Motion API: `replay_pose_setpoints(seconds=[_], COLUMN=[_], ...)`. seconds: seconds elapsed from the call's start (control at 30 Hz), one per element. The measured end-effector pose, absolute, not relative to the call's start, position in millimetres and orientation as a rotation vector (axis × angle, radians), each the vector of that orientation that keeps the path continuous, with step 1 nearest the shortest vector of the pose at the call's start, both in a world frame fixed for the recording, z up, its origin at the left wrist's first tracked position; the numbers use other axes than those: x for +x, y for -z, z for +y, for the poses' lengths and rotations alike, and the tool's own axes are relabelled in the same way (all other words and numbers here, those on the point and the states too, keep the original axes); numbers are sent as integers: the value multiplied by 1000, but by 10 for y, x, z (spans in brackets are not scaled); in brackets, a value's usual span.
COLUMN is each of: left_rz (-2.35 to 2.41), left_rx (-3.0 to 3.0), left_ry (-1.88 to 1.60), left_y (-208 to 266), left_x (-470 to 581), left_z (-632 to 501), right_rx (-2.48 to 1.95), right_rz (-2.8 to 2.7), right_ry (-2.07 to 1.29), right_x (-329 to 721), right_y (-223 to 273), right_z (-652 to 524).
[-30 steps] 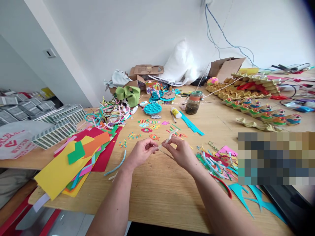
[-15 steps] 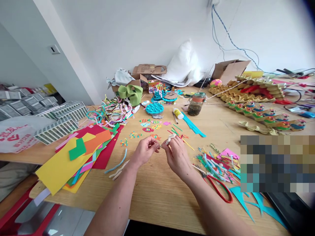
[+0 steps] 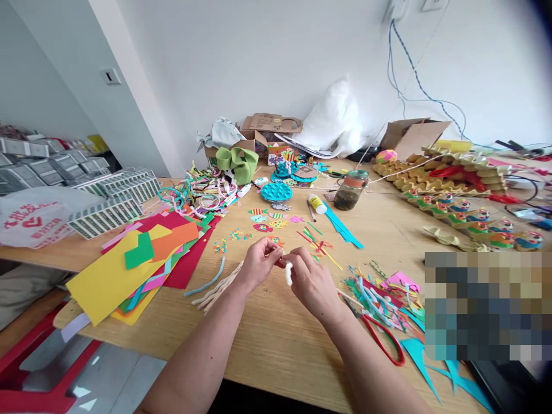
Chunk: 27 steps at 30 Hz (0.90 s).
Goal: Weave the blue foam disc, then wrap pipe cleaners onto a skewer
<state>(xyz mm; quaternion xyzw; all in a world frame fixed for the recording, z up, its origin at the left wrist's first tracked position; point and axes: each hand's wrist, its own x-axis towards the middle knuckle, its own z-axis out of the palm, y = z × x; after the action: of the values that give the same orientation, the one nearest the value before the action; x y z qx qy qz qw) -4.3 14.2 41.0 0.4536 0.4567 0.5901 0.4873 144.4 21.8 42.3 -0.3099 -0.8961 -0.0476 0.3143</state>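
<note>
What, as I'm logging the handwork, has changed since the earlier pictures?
The white fuzzy strip, which rose from the right hand, now curls down beside its fingers. The left hand and right hand have drawn closer together. The paper fish and yellow-labelled bottle stayed put.

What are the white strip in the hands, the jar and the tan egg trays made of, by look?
White strip: perhaps chenille or soft yarn; matte, thick, bent in a curve.
Jar: likely glass, though clear plastic is possible; glossy, see-through sides.
Egg trays: probably moulded paper pulp; dull, cupped surface.
</note>
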Motion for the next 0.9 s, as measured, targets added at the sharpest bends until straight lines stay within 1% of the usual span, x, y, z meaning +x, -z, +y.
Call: replay_pose_setpoints(seconds=[0.1,0.2,0.53,0.7,0.8,0.9], left_rz=[1081,1060,947,1002,1027,1035], left_rx=[1037,1005,1091,1153,1123,1103], left_ry=[-1447,-1396,-1266,-1315,-1340,-1350], left_y=[-391,-384,-419,-395,-399,-412], left_x=[-39,-51,-131,-122,-114,-107], left_z=[160,168,156,176,174,165], right_rx=[-814,-835,-889,-903,-889,-937], right_rz=[-2401,-2344,-1786,-1591,-1568,-1612], right_ry=[76,-78,-885,-1244,-1286,-1201], right_x=[1443,1441,1387,1390,1411,1423], right_y=[-419,-409,-413,-457,-473,-451], right_z=[227,250,347,351,380,416])
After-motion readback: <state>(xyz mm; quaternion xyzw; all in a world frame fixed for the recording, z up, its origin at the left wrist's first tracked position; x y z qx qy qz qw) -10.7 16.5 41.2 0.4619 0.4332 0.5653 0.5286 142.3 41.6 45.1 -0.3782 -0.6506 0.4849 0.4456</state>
